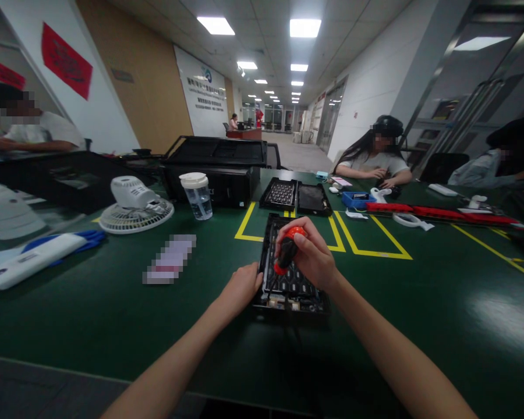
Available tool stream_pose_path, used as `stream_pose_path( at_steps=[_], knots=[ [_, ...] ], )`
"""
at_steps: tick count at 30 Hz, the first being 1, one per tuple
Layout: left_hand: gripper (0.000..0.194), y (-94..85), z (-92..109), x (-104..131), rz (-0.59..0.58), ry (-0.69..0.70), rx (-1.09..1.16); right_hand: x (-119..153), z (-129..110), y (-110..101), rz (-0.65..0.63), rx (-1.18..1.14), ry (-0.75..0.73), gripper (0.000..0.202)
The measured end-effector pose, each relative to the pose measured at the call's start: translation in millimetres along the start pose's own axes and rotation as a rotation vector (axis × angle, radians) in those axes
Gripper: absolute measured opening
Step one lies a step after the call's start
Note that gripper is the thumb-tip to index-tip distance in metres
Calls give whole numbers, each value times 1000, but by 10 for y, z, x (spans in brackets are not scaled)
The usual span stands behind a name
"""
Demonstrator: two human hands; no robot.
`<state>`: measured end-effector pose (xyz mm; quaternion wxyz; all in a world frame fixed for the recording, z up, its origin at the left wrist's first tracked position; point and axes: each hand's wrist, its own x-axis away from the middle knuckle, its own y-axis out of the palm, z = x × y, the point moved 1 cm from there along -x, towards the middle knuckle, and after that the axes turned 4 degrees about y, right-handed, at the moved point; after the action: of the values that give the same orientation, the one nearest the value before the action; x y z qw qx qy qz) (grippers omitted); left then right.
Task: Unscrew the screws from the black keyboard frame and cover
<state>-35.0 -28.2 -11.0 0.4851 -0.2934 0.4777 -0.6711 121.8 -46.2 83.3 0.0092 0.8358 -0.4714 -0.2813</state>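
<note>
A black open case (294, 317) lies in front of me on the green table, with rows of dark keypad-like pieces and small metal and tan parts at its near end. In my right hand (312, 250) is a screwdriver (287, 251) with a red and black handle. It is tilted, with its thin shaft running down toward the near left part of the case; whether the tip touches a screw I cannot tell. Against the case's left edge rests my left hand (247, 285), its fingers partly hidden behind the wall.
Beyond the case are two more black trays (279, 194), near yellow tape outlines (248, 235). To the left are a lidded cup (196, 195), a white fan (135, 212) and a blurred phone-like item (169, 259). Across the table a co-worker (378, 157) sits by a blue box (357, 201).
</note>
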Motion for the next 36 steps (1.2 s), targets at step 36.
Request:
stream_pose_path(
  at_steps=[36],
  knots=[
    [22,14,-23,-17,26,27,-17,-286,-14,100,-411,-53,272,26]
  ],
)
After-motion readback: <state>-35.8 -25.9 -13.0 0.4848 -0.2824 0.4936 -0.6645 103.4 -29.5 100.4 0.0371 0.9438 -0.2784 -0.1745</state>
